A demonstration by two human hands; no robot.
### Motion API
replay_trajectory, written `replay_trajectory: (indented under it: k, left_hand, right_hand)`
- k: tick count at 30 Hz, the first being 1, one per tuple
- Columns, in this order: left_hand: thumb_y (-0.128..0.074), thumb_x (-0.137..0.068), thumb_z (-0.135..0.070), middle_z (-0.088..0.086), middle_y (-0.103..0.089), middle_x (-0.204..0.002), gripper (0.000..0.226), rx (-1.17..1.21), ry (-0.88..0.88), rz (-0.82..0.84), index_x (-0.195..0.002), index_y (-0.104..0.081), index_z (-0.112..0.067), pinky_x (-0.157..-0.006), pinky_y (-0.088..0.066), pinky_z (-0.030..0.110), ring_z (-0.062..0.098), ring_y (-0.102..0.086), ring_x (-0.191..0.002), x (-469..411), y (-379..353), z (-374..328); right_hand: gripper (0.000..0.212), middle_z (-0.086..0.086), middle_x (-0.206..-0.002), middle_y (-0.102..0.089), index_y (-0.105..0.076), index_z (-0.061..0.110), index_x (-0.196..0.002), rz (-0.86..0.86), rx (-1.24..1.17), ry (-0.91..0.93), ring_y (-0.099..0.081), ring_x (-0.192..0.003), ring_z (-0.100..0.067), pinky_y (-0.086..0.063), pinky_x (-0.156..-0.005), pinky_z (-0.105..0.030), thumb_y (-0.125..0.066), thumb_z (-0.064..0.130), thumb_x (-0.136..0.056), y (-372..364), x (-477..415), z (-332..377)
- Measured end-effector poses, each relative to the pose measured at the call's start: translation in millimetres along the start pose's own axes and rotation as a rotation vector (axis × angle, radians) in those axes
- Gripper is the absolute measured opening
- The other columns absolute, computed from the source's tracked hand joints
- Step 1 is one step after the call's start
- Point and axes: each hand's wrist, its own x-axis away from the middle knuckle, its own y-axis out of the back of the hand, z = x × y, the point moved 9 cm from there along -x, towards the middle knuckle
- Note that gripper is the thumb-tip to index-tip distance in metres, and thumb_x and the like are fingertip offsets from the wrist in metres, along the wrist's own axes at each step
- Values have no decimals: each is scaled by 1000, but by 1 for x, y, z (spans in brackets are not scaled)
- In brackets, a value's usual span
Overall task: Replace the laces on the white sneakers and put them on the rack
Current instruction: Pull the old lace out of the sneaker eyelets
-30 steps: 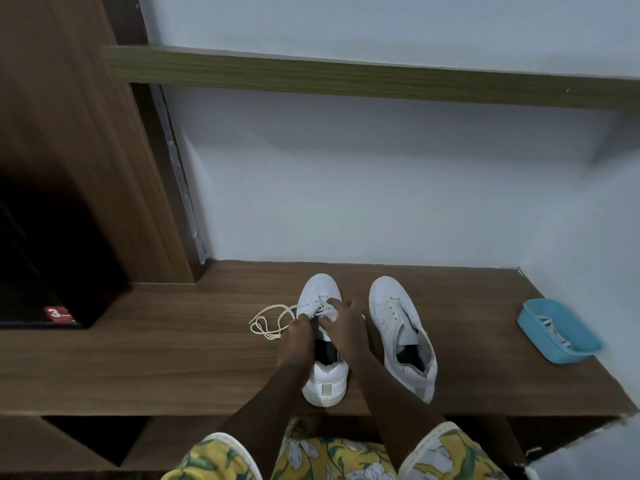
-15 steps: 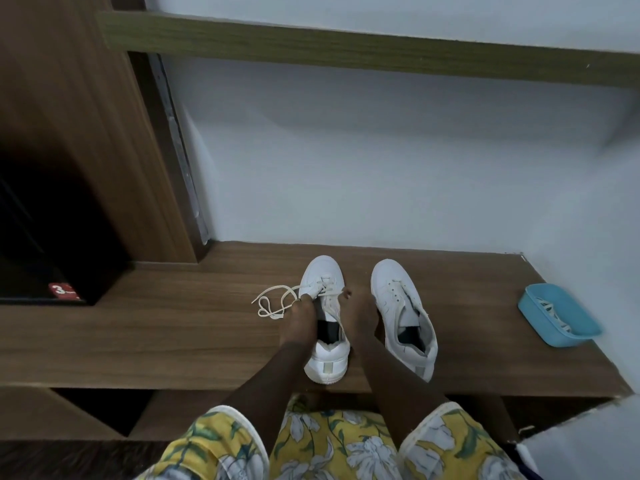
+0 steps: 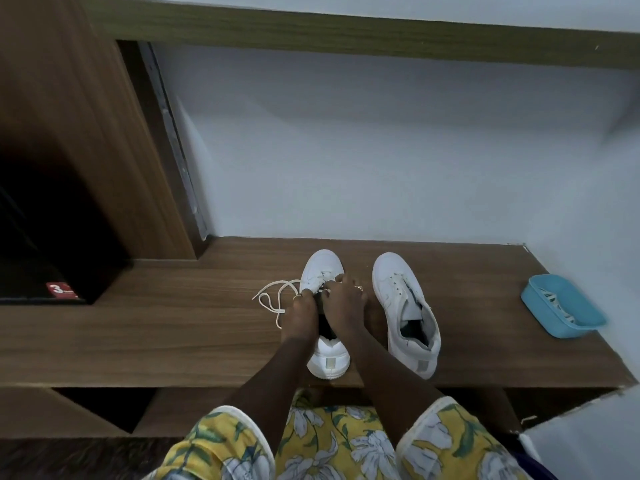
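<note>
Now both hands are working at the sneaker's [image 3: 320,268] eyelets on the worktop [image 3: 173,323]: left hand [image 3: 300,317] fingers [image 3: 303,294] pinching the lace [image 3: 277,283], right hand [image 3: 346,301] fingers [image 3: 341,280] curling over the upper. Next, I'd judge, is feeding the tip through an eyelet. The second sneaker [image 3: 398,289] is sitting unlaced just beside, and the tray [image 3: 581,329] is holding more laces [image 3: 557,304].

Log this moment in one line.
left hand, right hand: on white leather sneaker; cream cord shoelace trails aside; second white sneaker unlaced
</note>
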Motion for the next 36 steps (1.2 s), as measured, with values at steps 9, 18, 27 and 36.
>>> replay_trajectory:
  k: [9, 18, 27, 36]
  left_hand:
    - [-35, -97, -6, 14, -61, -108, 19, 15, -2, -15, -110, -48, -7, -76, -48, 38, 32, -62, -98, 1, 0, 2]
    - [-34, -99, -7, 14, -60, -109, 25, -8, -19, -13, -122, -45, -10, -75, -53, 40, 31, -63, -95, 1, -4, 1]
    - [-35, -98, -7, 13, -61, -107, 28, 53, -5, -24, -123, -45, -12, -75, -53, 40, 30, -64, -94, 2, -4, 5]
    - [-39, -97, -10, 12, -64, -104, 25, 38, -7, -30, -121, -43, -11, -71, -49, 36, 29, -64, -94, 1, -3, 6]
  right_hand:
    - [28, -4, -124, -51, -58, 11, -116, -50, 4, -102, -50, -117, -25, -32, -98, -41, -45, 22, -95, 7, -2, -8]
    - [29, -9, -119, -54, -61, 5, -112, -86, 43, -389, -54, -111, -26, -44, -89, -32, -40, 18, -97, 15, 11, -72]
    - [33, -6, -129, -50, -55, 22, -128, -12, -29, -117, -46, -121, -26, -33, -101, -41, -46, 27, -97, 3, -1, -26]
    - [23, -5, -122, -53, -62, 18, -111, 54, -75, -29, -50, -117, -27, -31, -102, -43, -44, 24, -98, -7, -5, -4]
